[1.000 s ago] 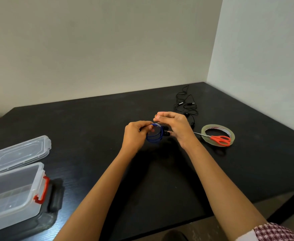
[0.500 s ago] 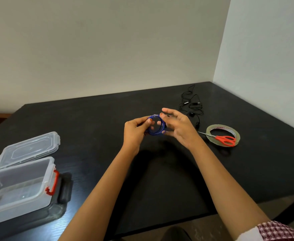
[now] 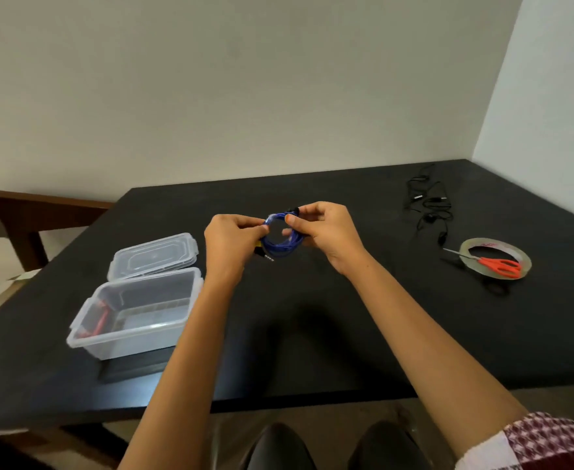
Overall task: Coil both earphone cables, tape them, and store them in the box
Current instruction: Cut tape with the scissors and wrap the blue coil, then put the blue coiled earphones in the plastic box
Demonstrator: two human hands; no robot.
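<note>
Your left hand (image 3: 231,239) and right hand (image 3: 326,232) each pinch a side of the blue earphone coil (image 3: 280,245), its ring facing you. The open box (image 3: 133,337) lies at about 8 o'clock from the coil, so I judge your left hand the nearer one.

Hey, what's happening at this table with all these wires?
A person's left hand and right hand pinch a coiled blue earphone cable above the black table. A tangled black earphone cable lies uncoiled at far right, beside a clear tape roll with orange scissors on it. The clear plastic box stands open at left.
</note>
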